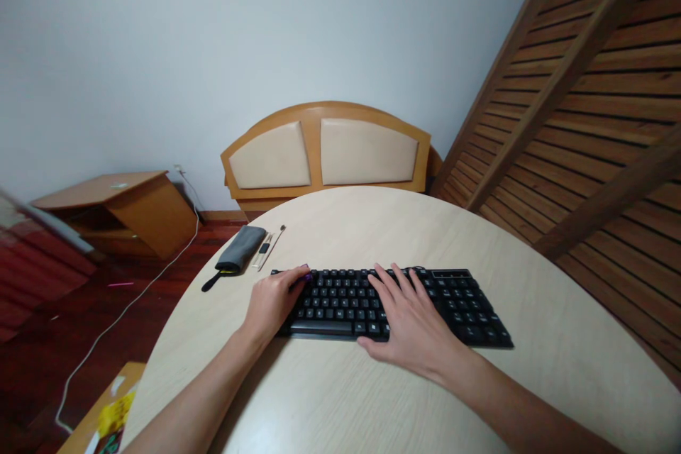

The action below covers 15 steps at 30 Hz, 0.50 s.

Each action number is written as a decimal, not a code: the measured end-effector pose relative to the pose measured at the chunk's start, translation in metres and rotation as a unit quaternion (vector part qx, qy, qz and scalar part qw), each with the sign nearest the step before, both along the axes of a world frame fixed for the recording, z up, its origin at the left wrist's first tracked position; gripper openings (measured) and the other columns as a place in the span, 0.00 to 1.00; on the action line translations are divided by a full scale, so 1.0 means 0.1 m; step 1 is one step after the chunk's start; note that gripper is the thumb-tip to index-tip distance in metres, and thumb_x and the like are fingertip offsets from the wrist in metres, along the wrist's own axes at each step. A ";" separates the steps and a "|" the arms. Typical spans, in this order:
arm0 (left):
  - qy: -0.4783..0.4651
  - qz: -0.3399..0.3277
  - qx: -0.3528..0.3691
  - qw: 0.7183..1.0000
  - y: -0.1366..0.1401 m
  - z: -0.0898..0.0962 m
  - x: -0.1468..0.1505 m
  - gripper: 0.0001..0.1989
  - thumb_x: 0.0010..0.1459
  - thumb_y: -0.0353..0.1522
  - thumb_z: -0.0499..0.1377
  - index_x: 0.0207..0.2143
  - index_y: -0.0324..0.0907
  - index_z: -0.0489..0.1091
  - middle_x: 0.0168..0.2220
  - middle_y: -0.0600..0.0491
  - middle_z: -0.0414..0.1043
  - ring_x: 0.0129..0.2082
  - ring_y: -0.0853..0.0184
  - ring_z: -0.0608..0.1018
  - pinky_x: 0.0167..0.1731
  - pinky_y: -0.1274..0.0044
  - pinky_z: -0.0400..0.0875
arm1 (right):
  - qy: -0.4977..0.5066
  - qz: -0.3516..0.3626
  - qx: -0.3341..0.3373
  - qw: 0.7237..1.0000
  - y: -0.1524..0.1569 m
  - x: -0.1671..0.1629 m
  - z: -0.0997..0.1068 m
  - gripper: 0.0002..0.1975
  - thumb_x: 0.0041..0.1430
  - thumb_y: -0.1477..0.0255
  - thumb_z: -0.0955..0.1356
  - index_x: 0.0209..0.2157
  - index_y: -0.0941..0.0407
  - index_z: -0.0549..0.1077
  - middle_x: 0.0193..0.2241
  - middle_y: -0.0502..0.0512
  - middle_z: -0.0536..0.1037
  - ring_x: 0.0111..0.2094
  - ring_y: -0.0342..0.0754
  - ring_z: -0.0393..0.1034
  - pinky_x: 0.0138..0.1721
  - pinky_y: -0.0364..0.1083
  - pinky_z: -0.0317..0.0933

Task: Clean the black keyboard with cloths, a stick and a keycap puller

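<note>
A black keyboard (340, 301) lies flat on the pale round table (319, 397), its number pad to the right. My left hand (272, 296) is closed over the keyboard's upper left corner. A small purple object (308, 275) peeks out at its fingertips; most of it is hidden, so its kind cannot be made out. My right hand (412, 323) rests across the keys right of the middle, fingers spread, thumb at the front edge. Nothing is held in it.
Left of the keyboard lie a grey pouch (242, 248) with a black strap, a small clear packet (262, 251) and a thin stick with a dark tip (273, 247). A headboard (315, 149) stands beyond the table, and a slatted wooden screen (574, 99) rises at right.
</note>
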<state>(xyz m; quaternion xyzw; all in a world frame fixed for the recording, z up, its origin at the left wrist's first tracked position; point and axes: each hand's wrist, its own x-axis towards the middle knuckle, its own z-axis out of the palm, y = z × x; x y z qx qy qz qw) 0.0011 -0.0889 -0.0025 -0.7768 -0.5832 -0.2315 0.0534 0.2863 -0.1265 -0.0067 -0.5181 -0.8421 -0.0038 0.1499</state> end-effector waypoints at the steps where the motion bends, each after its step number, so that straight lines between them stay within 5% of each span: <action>1: -0.003 -0.004 -0.012 1.000 -0.01 0.00 0.03 0.13 0.62 0.30 0.63 0.47 0.52 0.79 0.44 0.56 0.82 0.38 0.59 0.86 0.40 0.71 0.82 | 0.001 -0.008 0.001 1.000 0.00 -0.01 -0.02 0.50 0.47 0.45 0.71 0.64 0.63 0.65 0.68 0.70 0.59 0.68 0.75 0.48 0.67 0.70 0.41; 15: -0.017 -0.066 -0.017 0.998 -0.06 -0.03 0.07 0.13 0.63 0.30 0.60 0.48 0.49 0.79 0.46 0.54 0.82 0.40 0.59 0.85 0.41 0.69 0.82 | 0.017 -0.035 0.020 0.999 -0.01 -0.05 -0.10 0.52 0.46 0.38 0.69 0.63 0.60 0.66 0.67 0.67 0.62 0.68 0.73 0.48 0.67 0.69 0.42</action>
